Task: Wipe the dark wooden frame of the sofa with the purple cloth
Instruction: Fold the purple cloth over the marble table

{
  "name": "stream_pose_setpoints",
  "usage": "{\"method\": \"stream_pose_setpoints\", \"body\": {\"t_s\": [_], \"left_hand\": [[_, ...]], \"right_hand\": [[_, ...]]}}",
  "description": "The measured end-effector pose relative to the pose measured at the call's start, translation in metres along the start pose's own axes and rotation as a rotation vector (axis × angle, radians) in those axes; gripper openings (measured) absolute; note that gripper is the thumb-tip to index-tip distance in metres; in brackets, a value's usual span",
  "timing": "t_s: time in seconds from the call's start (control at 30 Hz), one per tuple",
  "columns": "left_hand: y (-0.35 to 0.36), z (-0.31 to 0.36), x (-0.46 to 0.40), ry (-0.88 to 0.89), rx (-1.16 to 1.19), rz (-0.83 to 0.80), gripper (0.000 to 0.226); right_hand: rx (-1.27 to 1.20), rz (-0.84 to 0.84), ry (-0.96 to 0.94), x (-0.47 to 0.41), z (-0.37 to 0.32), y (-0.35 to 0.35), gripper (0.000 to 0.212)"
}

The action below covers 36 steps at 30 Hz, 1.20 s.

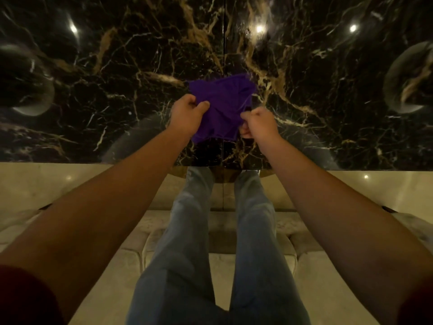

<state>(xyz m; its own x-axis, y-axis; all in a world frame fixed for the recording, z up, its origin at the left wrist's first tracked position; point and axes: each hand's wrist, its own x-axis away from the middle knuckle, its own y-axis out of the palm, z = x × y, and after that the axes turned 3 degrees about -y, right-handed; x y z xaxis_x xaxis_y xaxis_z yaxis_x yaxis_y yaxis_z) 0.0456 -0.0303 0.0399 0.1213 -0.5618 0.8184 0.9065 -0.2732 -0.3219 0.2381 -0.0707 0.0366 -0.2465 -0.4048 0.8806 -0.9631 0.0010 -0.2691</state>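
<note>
You hold the purple cloth (222,109) in front of you, above the dark marble floor: your left hand (187,113) and right hand (257,121) each pinch an edge. You're readying it; no wooden frame shows, so find it next.

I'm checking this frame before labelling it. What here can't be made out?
Head view only:
- Dark wooden sofa frame: none is identifiable.
- Purple cloth: its side edges are covered by the left hand and right hand.
- Right hand's fingers: curled under, hidden by the hand.
- Feet: hidden under the black marble table.
</note>
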Motion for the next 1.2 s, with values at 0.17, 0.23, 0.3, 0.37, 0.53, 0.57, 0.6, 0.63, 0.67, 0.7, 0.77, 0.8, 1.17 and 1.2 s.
{"method": "stream_pose_setpoints", "body": {"t_s": [0.17, 0.23, 0.3, 0.37, 0.53, 0.57, 0.6, 0.63, 0.67, 0.7, 0.77, 0.8, 1.17, 1.2], "left_hand": [[-0.008, 0.025, 0.045, 0.165, -0.038, 0.062, 0.021], [-0.01, 0.038, 0.064, 0.234, -0.036, 0.092, 0.018], [-0.015, 0.055, 0.093, 0.331, -0.03, 0.104, 0.013], [-0.017, 0.068, 0.113, 0.436, -0.054, 0.128, 0.014], [-0.024, 0.088, 0.162, 0.581, -0.161, 0.223, 0.009], [-0.024, 0.092, 0.175, 0.601, -0.187, 0.223, 0.011], [-0.025, 0.094, 0.187, 0.619, -0.213, 0.213, 0.017], [-0.021, 0.093, 0.191, 0.613, -0.23, 0.205, 0.02], [-0.022, 0.095, 0.201, 0.626, -0.243, 0.215, 0.02], [-0.023, 0.096, 0.209, 0.642, -0.256, 0.222, 0.02], [-0.024, 0.096, 0.217, 0.645, -0.279, 0.211, 0.022], [-0.026, 0.094, 0.223, 0.638, -0.28, 0.188, 0.023], [-0.069, 0.078, 0.215, 0.262, 0.191, 0.199, 0.018], [-0.071, 0.075, 0.212, 0.208, 0.186, 0.169, 0.019]], "right_hand": [[-0.173, -0.139, -0.106, 0.035, -0.047, -0.009, 0.02], [-0.188, -0.194, -0.11, 0.049, -0.062, -0.011, 0.025], [-0.148, -0.221, -0.145, 0.074, -0.076, -0.014, 0.033], [-0.104, -0.227, -0.178, 0.092, -0.086, -0.015, 0.04], [-0.215, -0.369, -0.183, 0.146, -0.103, -0.022, 0.048], [-0.246, -0.405, -0.203, 0.158, -0.105, -0.023, 0.048], [-0.27, -0.428, -0.239, 0.169, -0.106, -0.023, 0.046], [-0.298, -0.435, -0.26, 0.173, -0.104, -0.021, 0.043], [-0.33, -0.431, -0.288, 0.181, -0.104, -0.018, 0.038], [-0.365, -0.412, -0.309, 0.188, -0.104, -0.016, 0.033], [-0.441, -0.355, -0.306, 0.19, -0.1, -0.014, 0.025], [-0.473, -0.336, -0.299, 0.192, -0.1, -0.016, 0.024], [-0.533, -0.293, -0.209, 0.191, -0.097, -0.039, 0.013], [-0.547, -0.302, -0.204, 0.193, -0.098, -0.043, 0.013]]}}
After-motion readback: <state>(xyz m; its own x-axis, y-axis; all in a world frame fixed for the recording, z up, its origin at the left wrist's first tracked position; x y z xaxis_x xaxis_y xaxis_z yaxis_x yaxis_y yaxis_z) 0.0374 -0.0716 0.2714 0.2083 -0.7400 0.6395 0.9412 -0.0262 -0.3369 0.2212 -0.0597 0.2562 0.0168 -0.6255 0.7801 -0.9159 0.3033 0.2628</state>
